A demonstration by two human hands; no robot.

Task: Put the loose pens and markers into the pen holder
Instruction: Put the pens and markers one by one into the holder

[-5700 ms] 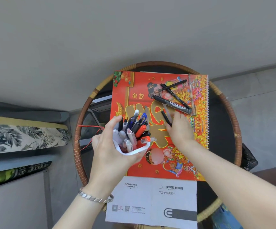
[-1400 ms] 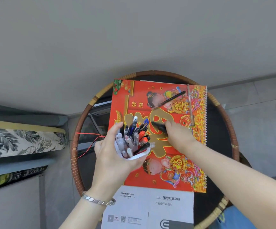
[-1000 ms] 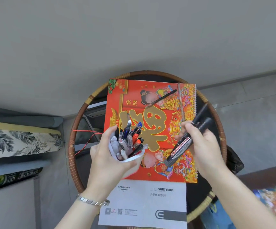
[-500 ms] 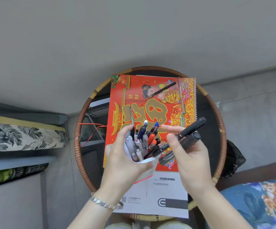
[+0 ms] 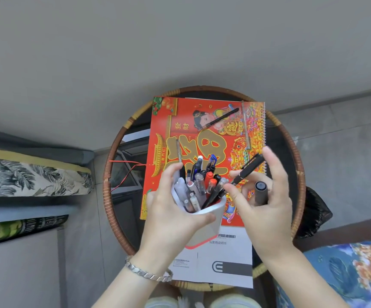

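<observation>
- Head view: the left hand is wrapped around the white pen holder, lifted off the round rattan table and packed with pens.
- The right hand, just beside the holder, pinches a black pen whose lower end sits inside the holder's mouth, with a dark marker tucked upright in the palm.
- Beyond the hands, a thin black pen and a clear pen lie loose on the red calendar.
- Under the wrists lies a white booklet.

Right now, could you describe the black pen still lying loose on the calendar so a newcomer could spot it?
Find the red calendar on the round rattan table. Near its far edge, across the printed figure, lies a slim black pen, diagonal. Unlike the clear pen beside the spiral binding, it is opaque black.
</observation>
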